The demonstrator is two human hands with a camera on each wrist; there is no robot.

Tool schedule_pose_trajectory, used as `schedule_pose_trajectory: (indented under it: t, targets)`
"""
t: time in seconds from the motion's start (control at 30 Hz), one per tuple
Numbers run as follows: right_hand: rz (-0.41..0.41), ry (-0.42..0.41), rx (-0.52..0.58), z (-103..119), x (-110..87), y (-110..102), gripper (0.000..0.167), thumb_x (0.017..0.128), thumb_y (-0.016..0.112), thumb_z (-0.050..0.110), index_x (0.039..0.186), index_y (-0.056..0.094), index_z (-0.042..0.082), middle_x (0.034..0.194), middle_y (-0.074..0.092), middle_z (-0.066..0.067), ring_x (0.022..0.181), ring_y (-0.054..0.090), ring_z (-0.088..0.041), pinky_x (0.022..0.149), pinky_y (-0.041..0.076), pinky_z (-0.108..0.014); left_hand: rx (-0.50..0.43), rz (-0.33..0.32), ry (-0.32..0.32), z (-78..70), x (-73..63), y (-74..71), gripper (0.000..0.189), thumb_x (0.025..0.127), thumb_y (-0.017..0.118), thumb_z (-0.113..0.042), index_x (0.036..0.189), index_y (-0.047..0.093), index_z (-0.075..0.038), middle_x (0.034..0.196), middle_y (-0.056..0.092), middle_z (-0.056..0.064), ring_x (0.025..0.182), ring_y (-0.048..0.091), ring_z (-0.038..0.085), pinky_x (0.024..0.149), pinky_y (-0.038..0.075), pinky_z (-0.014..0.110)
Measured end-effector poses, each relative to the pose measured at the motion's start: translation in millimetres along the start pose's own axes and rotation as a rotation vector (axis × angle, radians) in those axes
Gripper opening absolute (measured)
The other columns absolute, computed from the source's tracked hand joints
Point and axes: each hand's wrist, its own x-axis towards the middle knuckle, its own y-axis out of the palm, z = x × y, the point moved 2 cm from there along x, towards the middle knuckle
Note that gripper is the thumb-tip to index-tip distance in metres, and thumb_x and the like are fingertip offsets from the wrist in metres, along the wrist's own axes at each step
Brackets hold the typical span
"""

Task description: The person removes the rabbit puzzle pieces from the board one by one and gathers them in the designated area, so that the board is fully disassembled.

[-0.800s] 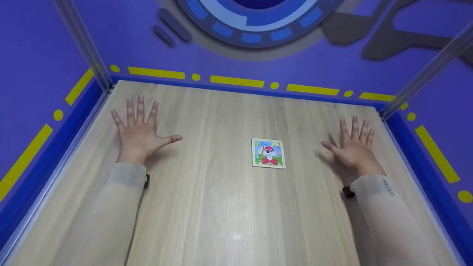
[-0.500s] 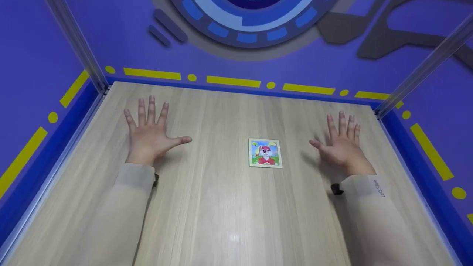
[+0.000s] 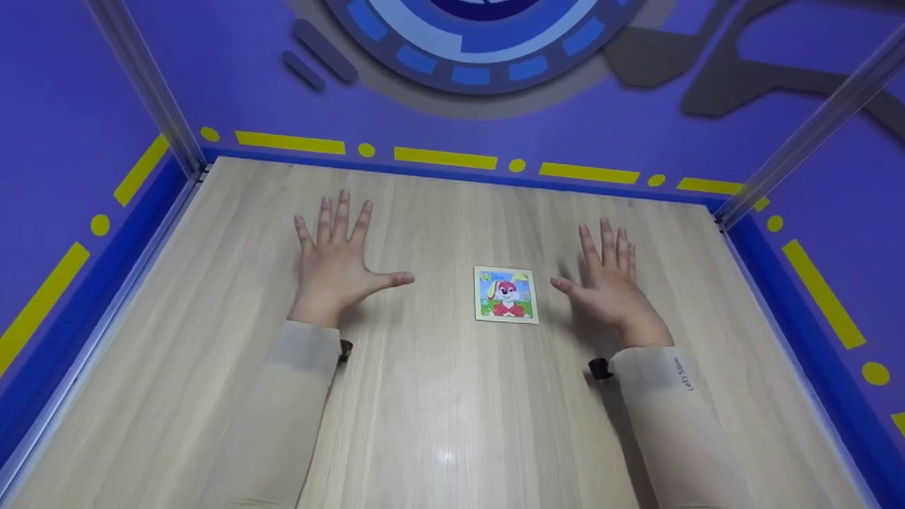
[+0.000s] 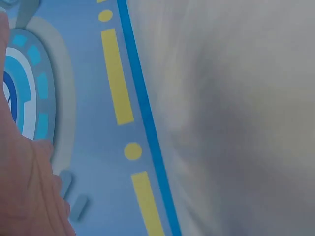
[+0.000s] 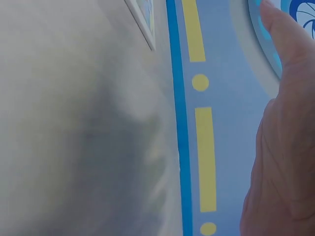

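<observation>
A small square picture puzzle [image 3: 506, 295] with a pale frame and a red-and-white cartoon rabbit lies flat on the wooden table. To its left my left hand [image 3: 336, 265] is spread, palm down, thumb pointing toward the puzzle with a gap between. On the other side my right hand [image 3: 609, 286] is spread too, its thumb tip close to the puzzle's right edge but apart from it. Neither hand holds anything. In the right wrist view a corner of the puzzle [image 5: 146, 22] shows at the top; the left wrist view shows part of the left hand [image 4: 27, 182].
The wooden table [image 3: 424, 396] is bounded by a purple back wall [image 3: 452, 127] with yellow marks and side walls in the same style. Metal posts stand at the two far corners. Black wrist straps [image 3: 601, 368] show at both sleeves.
Both hands have moved inward toward the puzzle, the left hand rightward and the right hand leftward. Fingers stay spread. The puzzle stays on the table; the head view has shifted slightly.
</observation>
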Motion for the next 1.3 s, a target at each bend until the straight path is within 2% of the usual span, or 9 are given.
schedule_pose_trajectory:
  t: [0.13,0.3,0.47,0.63,0.73,0.9,1.03,1.17,1.3]
  targets:
    - [0.004,-0.018,0.019,9.8,6.4,7.5,0.114,0.102,0.056,0.084,0.183,-0.008,0.037,0.191,-0.025,-0.002,0.177,-0.027,-0.040,0.142,-0.015,-0.073,-0.116,0.063,0.028,-13.2,5.3,11.9,0.147,0.076,0.070,-0.101,0.185,0.002,-0.028,0.190,-0.023,0.005,0.178,-0.022,0.040,0.136,-0.020,0.079]
    - [0.034,-0.089,0.070,34.4,17.4,20.2,0.112,0.101,0.057,0.084,0.183,-0.005,0.039,0.191,-0.024,0.003,0.177,-0.027,-0.036,0.143,-0.014,-0.069,-0.227,0.126,0.060,-27.8,11.7,24.8,0.147,0.076,0.076,-0.098,0.184,0.000,-0.033,0.191,-0.023,0.002,0.179,-0.019,0.039,0.139,-0.014,0.078]
    - [0.049,-0.108,0.146,53.3,28.7,29.7,0.108,0.101,0.062,0.081,0.184,0.007,0.039,0.194,-0.013,0.004,0.180,-0.020,-0.033,0.142,0.000,-0.078,-0.379,0.178,0.131,-47.3,21.1,34.0,0.146,0.079,0.090,-0.079,0.184,0.000,-0.032,0.192,-0.019,0.002,0.180,-0.014,0.039,0.143,-0.007,0.073]
    - [0.081,-0.135,0.250,67.8,36.7,36.8,0.105,0.100,0.069,0.076,0.183,0.017,0.040,0.194,0.001,0.006,0.181,-0.008,-0.032,0.139,0.011,-0.083,-0.497,0.229,0.181,-63.3,25.6,43.4,0.148,0.078,0.099,-0.065,0.184,0.001,-0.033,0.193,-0.016,-0.001,0.180,-0.011,0.038,0.142,0.013,0.075]
    - [0.106,-0.156,0.294,72.2,36.4,40.1,0.105,0.099,0.075,0.070,0.183,0.022,0.034,0.194,0.009,0.001,0.181,0.000,-0.034,0.140,0.016,-0.080,-0.515,0.256,0.208,-72.2,26.8,51.3,0.148,0.078,0.100,-0.065,0.185,0.003,-0.031,0.194,-0.013,-0.002,0.181,-0.009,0.036,0.140,0.021,0.075]
    - [0.135,-0.175,0.357,75.8,34.0,43.4,0.099,0.099,0.083,0.056,0.180,0.035,0.023,0.191,0.023,-0.006,0.179,0.013,-0.039,0.141,0.020,-0.077,-0.513,0.288,0.235,-84.3,26.5,61.0,0.144,0.077,0.100,-0.067,0.184,0.014,-0.026,0.195,-0.003,0.000,0.181,-0.003,0.033,0.141,0.026,0.071]
    - [0.167,-0.184,0.384,78.3,34.7,47.9,0.084,0.102,0.085,0.043,0.172,0.050,0.013,0.183,0.039,-0.011,0.174,0.030,-0.041,0.141,0.027,-0.070,-0.481,0.310,0.264,-92.2,24.8,66.7,0.143,0.076,0.098,-0.070,0.184,0.019,-0.020,0.194,0.005,0.000,0.181,0.000,0.031,0.145,0.021,0.064]
    - [0.195,-0.194,0.365,79.0,35.5,52.8,0.073,0.101,0.088,0.035,0.164,0.061,0.009,0.171,0.052,-0.015,0.156,0.054,-0.041,0.135,0.043,-0.062,-0.433,0.329,0.306,-100.1,22.7,74.5,0.139,0.079,0.097,-0.069,0.183,0.021,-0.015,0.194,0.014,0.002,0.181,0.003,0.031,0.148,0.011,0.057]
    - [0.209,-0.199,0.327,77.7,35.9,55.2,0.071,0.099,0.091,0.035,0.159,0.065,0.008,0.162,0.059,-0.014,0.144,0.061,-0.037,0.129,0.052,-0.058,-0.380,0.327,0.329,-107.7,22.0,81.5,0.129,0.085,0.094,-0.066,0.181,0.028,-0.012,0.191,0.024,0.004,0.181,0.007,0.031,0.149,0.007,0.055]
